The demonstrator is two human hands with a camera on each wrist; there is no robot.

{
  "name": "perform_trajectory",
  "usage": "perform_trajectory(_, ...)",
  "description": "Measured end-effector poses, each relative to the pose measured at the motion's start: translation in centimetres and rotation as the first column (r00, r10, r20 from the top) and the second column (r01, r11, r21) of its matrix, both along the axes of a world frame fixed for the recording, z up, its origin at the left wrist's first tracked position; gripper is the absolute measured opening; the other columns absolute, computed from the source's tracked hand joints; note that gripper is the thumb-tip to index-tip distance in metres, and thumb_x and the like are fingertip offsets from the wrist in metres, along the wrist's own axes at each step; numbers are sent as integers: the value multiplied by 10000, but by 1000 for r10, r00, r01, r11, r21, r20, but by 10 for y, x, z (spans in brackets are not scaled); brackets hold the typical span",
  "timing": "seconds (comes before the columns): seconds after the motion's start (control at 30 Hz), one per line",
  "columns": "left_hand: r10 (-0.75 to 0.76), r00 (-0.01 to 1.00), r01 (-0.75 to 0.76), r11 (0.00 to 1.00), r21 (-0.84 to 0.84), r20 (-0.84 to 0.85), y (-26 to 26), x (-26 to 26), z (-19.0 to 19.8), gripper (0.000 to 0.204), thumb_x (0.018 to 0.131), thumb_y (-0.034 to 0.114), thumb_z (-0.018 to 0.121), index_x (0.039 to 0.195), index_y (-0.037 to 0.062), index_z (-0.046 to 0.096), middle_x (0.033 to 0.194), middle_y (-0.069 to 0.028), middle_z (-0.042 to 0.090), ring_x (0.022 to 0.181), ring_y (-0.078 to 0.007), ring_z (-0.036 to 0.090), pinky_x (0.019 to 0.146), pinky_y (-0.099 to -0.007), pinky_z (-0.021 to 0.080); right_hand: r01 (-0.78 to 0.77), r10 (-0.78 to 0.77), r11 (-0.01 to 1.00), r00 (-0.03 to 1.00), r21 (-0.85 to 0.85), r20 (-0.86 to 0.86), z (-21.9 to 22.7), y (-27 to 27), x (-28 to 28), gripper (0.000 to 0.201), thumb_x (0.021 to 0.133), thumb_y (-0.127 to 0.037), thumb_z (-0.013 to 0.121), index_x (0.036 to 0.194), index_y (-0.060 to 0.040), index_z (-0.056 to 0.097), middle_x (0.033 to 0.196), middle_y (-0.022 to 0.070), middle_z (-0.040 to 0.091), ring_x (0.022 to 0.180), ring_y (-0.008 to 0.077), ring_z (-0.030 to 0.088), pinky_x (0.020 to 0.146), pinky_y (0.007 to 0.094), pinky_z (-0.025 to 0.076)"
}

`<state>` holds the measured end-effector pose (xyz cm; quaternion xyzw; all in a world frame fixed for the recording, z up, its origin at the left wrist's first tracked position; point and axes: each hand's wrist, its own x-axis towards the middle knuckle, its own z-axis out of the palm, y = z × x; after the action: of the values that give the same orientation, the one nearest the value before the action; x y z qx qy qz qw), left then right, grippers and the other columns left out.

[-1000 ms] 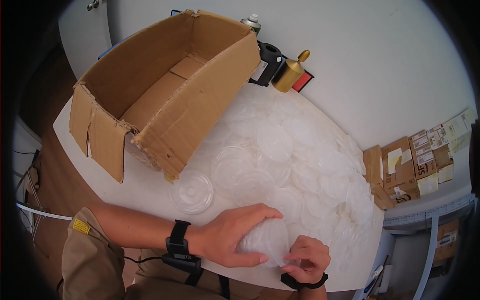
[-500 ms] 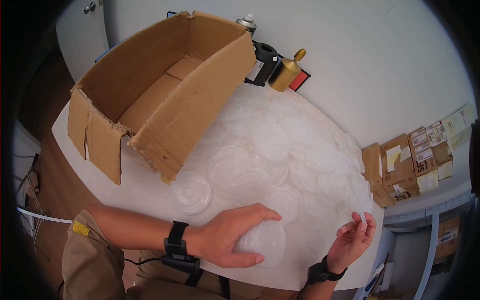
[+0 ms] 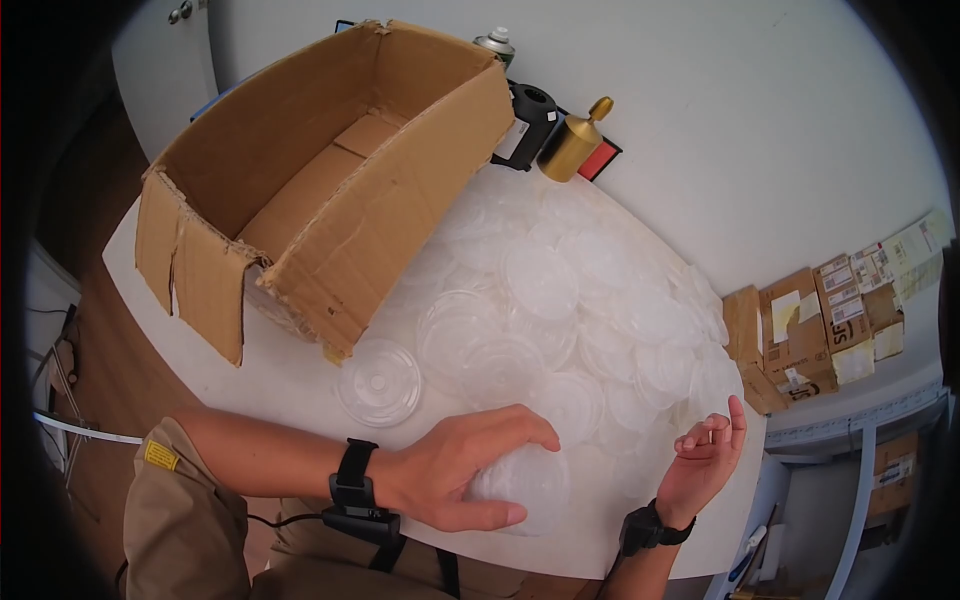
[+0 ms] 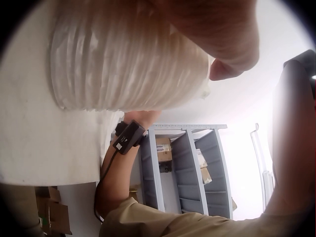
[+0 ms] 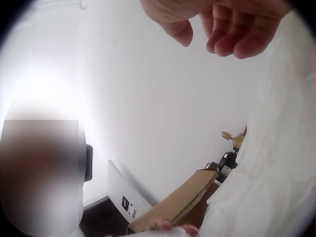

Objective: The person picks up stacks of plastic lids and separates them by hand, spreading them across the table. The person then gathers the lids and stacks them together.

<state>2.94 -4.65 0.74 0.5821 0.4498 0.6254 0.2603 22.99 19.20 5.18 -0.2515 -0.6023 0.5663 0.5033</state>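
Observation:
A stack of clear plastic lids [image 3: 535,485] stands on edge near the table's front. My left hand [image 3: 455,475] grips it from the left, thumb on the near side and fingers on the far side. The left wrist view shows the stack's many ridged rims [image 4: 128,64] close up. My right hand [image 3: 703,458] is raised at the right end of a wide pile of loose lids [image 3: 600,300], index finger extended and nothing held. Seen from the right wrist, that hand [image 5: 222,24] has loosely bent fingers, with the thumb apart.
A large cardboard box [image 3: 400,210] with its top open stands at the back left. One lid [image 3: 379,383] lies singly in front of it. Behind the pile are a gold canister [image 3: 570,150], a black device [image 3: 530,128] and a spray can [image 3: 496,43]. Cartons [image 3: 800,325] stand beyond the right edge.
My right hand has moved from the stack to the right end of the pile and released a lid there. My left hand keeps hold of the stack.

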Motion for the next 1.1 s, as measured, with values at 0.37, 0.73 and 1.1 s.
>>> perform_trajectory(0.37, 26, 1000, -26, 996, -87, -5, 0, 3, -1, 641, 824, 228, 789, 1346, -23, 515, 1274, -190, 588, 1112, -327, 609, 955, -383, 491, -727, 489, 481, 686, 489, 539, -3, -69, -13, 228, 759, -148, 856, 886, -15, 723, 689, 54, 626, 515, 177, 585, 449, 285, 401)
perform_trajectory(0.73, 22, 999, -17, 987, -161, 31, 0, 2, 3, 710, 819, 268, 813, 1383, -13, 485, 1272, -182, 590, 1114, -323, 613, 968, -374, 490, -135, 139, 977, 990, 162, -12, -11, -36, 13, 322, 1019, -166, 580, 1286, -3, 505, 886, 175, 717, 484, 102, 543, 483, 250, 477)
perform_trajectory(1.1, 34, 999, -34, 999, -29, -16, 0, 1, 4, 680, 819, 308, 789, 1337, -14, 486, 1178, -188, 584, 1035, -346, 605, 890, -370, 492, 244, -243, 970, 968, 7, -69, 8, 12, 4, 582, 1032, -269, 505, 1551, -81, 319, 1618, 134, 367, 1111, 207, 632, 721, 236, 531)
